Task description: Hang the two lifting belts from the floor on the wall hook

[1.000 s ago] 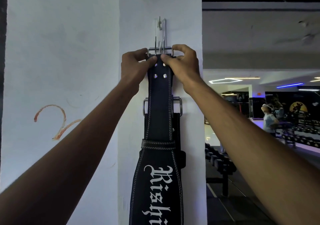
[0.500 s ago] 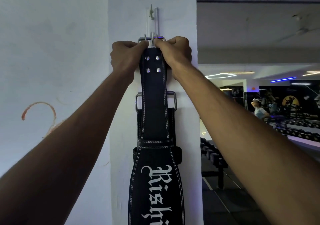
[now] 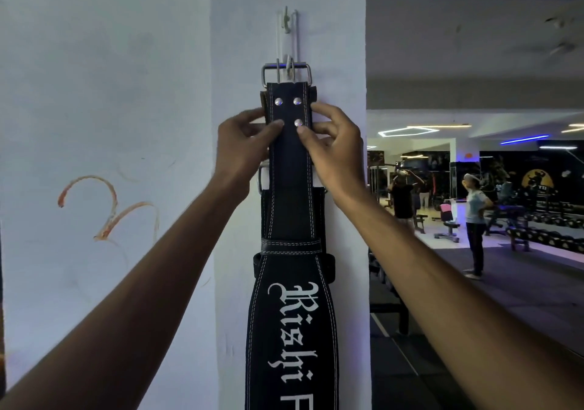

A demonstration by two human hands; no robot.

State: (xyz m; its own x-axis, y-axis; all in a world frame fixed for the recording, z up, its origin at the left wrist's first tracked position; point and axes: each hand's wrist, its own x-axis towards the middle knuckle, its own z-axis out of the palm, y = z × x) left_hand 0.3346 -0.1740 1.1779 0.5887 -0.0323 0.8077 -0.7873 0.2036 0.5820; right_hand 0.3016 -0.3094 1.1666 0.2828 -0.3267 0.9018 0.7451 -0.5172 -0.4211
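Observation:
A black lifting belt [image 3: 292,324] with white lettering hangs down the white pillar. Its metal buckle [image 3: 286,73] sits over the lower prong of a white wall hook [image 3: 287,35]. Behind it hangs a second black belt [image 3: 318,217], of which only the edges and part of a buckle show. My left hand [image 3: 245,144] and my right hand [image 3: 331,144] pinch the front belt's strap from either side, just below the rivets and a short way under the buckle.
The white pillar [image 3: 341,46] ends at a corner on the right. Beyond it lies a gym floor with dumbbell racks [image 3: 550,232], benches and two people [image 3: 474,220] standing. A plain wall with an orange scribble [image 3: 104,207] fills the left.
Both hands have slid down from the buckle to the strap below the rivets. The buckle now hangs uncovered on the hook's lower prong.

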